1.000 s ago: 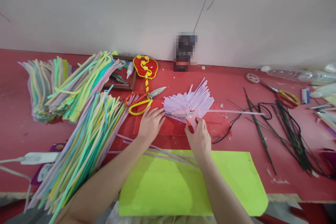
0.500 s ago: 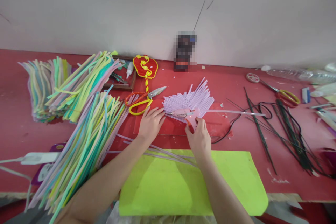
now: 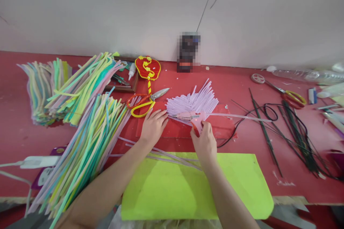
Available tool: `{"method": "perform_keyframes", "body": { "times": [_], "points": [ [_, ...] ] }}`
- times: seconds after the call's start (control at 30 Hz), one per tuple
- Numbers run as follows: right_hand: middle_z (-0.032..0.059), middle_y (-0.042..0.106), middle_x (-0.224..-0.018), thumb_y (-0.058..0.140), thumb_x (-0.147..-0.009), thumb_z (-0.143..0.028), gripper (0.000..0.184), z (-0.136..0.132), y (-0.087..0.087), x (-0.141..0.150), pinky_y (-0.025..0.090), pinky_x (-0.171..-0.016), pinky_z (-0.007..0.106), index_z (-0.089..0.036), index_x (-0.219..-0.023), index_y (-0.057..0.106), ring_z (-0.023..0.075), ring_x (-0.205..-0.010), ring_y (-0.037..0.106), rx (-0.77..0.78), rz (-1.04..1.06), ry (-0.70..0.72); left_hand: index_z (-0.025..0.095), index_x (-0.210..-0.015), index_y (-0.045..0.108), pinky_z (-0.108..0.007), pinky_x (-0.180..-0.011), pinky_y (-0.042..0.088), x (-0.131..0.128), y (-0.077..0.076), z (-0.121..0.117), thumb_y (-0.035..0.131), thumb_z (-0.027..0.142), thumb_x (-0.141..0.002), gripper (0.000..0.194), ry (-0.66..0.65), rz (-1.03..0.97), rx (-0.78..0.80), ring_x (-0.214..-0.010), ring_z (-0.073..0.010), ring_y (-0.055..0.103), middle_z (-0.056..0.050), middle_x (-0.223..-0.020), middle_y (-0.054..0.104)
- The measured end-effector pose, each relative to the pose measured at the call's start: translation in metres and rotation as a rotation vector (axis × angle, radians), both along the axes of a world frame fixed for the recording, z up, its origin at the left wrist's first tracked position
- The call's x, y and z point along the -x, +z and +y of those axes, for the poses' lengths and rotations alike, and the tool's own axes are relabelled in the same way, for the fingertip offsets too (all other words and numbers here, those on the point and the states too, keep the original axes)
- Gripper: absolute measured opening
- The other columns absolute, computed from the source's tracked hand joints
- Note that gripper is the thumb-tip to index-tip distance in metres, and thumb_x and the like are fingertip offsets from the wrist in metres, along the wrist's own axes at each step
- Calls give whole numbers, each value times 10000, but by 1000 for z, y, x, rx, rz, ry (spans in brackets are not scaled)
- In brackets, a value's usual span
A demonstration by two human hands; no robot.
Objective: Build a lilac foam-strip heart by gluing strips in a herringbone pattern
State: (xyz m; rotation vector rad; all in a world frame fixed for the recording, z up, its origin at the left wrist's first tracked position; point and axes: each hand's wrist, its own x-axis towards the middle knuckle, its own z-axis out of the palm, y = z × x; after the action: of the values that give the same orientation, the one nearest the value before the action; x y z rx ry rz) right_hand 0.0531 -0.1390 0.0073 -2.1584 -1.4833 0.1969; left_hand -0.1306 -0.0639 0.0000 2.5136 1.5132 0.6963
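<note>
Head view — right grip (image 3: 205, 143) wrapped round the pink glue gun (image 3: 198, 121) — lilac stems (image 3: 192, 102) just beyond.

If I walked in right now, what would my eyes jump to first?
Probably the big bundles of pastel stems heaped on the left of the red table. Next might be the bright lime-green sheet at the table's near edge, below the forearms. Then, in the middle, the pink glue gun in the right hand, by the lilac stems.
</note>
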Motion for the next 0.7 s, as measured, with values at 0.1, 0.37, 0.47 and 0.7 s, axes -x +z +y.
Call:
{"method": "perform_keyframes", "body": {
  "times": [0.1,0.37,0.47,0.7],
  "points": [
    [127,600,-1047,391,-847,-359,288,0,0,0,467,-666,341,-191,-1072,452,267,-951,597,-1,2,-2,219,-1042,698,-459,-1080,356,0,0,0,508,230,-912,231,0,-5,-12,-1100,-212,607,-21,-1144,686],
    [124,592,-1052,405,-832,-375,292,-3,-2,-2,460,-653,336,-195,-1058,450,262,-943,589,-2,33,-23,221,-1015,705,-454,-1064,373,0,-5,1,550,213,-890,200,-6,-25,-74,-1069,-218,624,-14,-1122,696],
    [124,589,-1041,416,-829,-380,301,-7,-4,-4,461,-665,339,-195,-1064,446,259,-945,583,-10,51,-28,227,-1009,707,-459,-1057,379,0,-5,1,548,211,-890,200,-2,-28,-81,-1064,-217,626,-15,-1113,699],
    [117,589,-1025,412,-836,-392,306,-13,-5,-5,454,-660,344,-197,-1068,457,261,-933,580,-49,51,-52,222,-1006,711,-473,-1061,376,0,-4,1,539,208,-891,207,-7,-31,-78,-1067,-223,626,-26,-1118,697]
  ]
}}
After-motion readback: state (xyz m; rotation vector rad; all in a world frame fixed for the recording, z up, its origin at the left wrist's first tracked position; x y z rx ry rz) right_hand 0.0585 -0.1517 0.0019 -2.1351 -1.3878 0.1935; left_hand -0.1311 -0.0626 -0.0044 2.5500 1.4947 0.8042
